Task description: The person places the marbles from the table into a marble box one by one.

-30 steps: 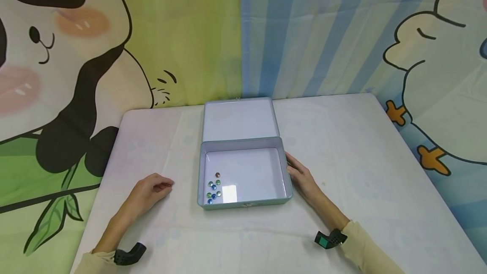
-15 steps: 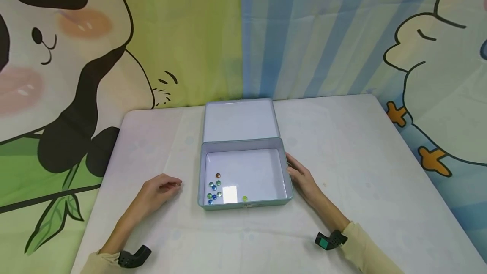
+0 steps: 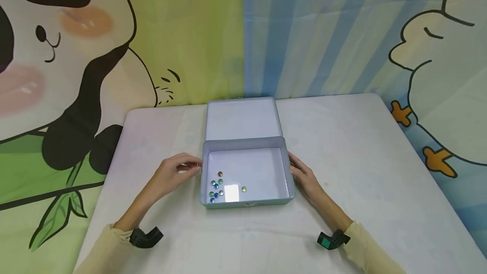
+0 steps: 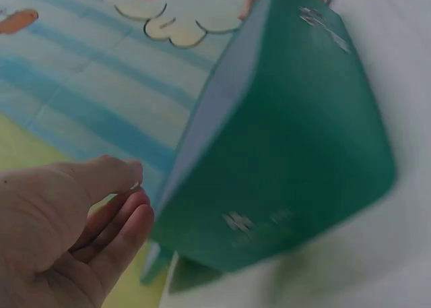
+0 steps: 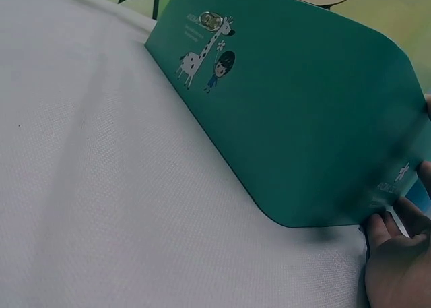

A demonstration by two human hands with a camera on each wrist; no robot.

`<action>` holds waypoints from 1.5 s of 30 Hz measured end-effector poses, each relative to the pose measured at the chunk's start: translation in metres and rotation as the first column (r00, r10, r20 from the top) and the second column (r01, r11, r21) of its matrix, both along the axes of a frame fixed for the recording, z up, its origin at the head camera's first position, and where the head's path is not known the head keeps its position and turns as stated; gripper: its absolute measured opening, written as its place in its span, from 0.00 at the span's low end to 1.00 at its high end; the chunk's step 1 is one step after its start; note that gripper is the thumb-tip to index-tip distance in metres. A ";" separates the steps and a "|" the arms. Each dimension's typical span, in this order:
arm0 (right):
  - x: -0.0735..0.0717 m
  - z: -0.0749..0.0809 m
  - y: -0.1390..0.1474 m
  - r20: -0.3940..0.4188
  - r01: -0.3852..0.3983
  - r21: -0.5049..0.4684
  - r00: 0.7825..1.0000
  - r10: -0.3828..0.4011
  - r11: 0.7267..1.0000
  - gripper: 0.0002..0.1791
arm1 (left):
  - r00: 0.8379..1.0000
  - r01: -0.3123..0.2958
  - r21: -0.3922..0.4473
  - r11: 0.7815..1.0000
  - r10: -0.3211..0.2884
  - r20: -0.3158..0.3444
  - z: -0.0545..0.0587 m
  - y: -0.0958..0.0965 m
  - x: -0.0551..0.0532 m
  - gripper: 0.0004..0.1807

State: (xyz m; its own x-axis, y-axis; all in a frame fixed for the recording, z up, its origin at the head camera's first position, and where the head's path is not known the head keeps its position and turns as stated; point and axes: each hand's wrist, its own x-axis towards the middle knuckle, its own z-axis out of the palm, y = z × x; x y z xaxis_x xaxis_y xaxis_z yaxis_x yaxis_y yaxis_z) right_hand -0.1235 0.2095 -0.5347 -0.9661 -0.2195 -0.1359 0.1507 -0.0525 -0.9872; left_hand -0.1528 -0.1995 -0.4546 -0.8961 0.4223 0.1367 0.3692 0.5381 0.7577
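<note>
A green metal box (image 3: pixel 247 203) stands on the table, its white-lined inside facing up and its lid (image 3: pixel 243 117) folded back behind it. Several blue, green and amber glass marbles (image 3: pixel 216 186) lie near its left front corner, and a yellow-green marble (image 3: pixel 244 189) lies apart from them. My left hand (image 3: pixel 171 174) is by the box's left wall, thumb and fingertips pinching a small glassy marble (image 4: pixel 137 185), nearly all hidden. On the right, my right hand (image 3: pixel 306 181) rests its fingers against the box's outer wall.
A white cloth covers the table (image 3: pixel 342 138). Behind it hangs a cartoon curtain (image 3: pixel 194 37) that reaches around both sides. Black bands (image 3: pixel 146 238) sit at both wrists, beside the beige sleeves.
My left hand has moved right and up to the box's left wall. A yellow-green marble has appeared inside and rolled back from the front wall. My right hand stays put.
</note>
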 end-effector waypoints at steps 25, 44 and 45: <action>-0.001 0.001 0.001 -0.005 -0.020 0.014 1.000 0.020 1.000 0.32 | 0.837 0.548 -0.267 0.793 -0.526 0.153 -0.025 0.215 -0.081 0.05; 0.000 0.002 0.002 0.016 -0.021 0.031 1.000 0.020 0.999 0.32 | 0.845 0.529 -0.292 0.797 -0.527 0.093 -0.043 0.229 -0.078 0.04; 0.000 0.002 0.001 0.017 -0.022 0.032 1.000 0.021 0.999 0.32 | 0.845 0.528 -0.295 0.796 -0.527 0.091 -0.043 0.228 -0.078 0.04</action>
